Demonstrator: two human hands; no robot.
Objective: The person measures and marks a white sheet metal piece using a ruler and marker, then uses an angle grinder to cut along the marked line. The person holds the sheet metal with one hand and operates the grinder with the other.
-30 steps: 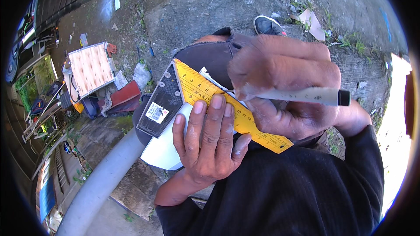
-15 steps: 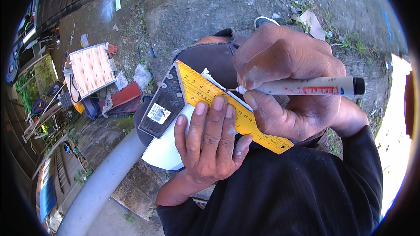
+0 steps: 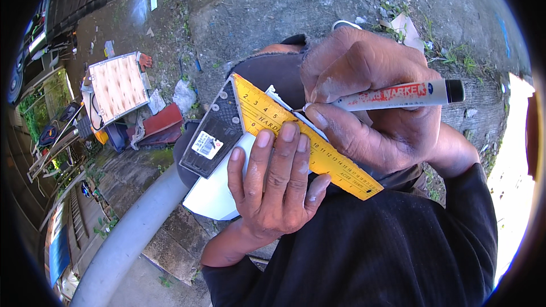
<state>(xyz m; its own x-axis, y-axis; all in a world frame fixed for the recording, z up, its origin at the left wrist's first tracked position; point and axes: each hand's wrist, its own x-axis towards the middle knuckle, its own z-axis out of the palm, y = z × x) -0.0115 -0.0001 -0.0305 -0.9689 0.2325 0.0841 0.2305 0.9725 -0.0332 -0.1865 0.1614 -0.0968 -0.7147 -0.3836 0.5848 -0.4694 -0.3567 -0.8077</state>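
Observation:
My left hand (image 3: pixel 273 185) lies with stretched fingers on a yellow set square (image 3: pixel 307 142) with a black stock (image 3: pixel 210 133), pressing it onto a white flat-faced piece (image 3: pixel 213 200). The square carries printed scales, and a barcode label sticks to its stock. Between the thumb and fingers of my right hand (image 3: pixel 369 99) is a white marker (image 3: pixel 392 95), its black end toward the right. The marker's tip is close to the square's upper slanted edge; whether it touches the piece I cannot tell. Much of the white piece is hidden beneath the square and hands.
A thick grey pipe (image 3: pixel 128 239) runs from the lower left toward my knee. Farther left, a wooden-topped box (image 3: pixel 119 86) stands among clutter, with another person's hand (image 3: pixel 146 61) at its edge. A dark red board (image 3: pixel 162 125) lies nearby on rough concrete (image 3: pixel 244 11).
My right hand and the marker have moved slightly left, and the marker's black end has risen in the picture. The left hand stays on the square, almost unmoved.

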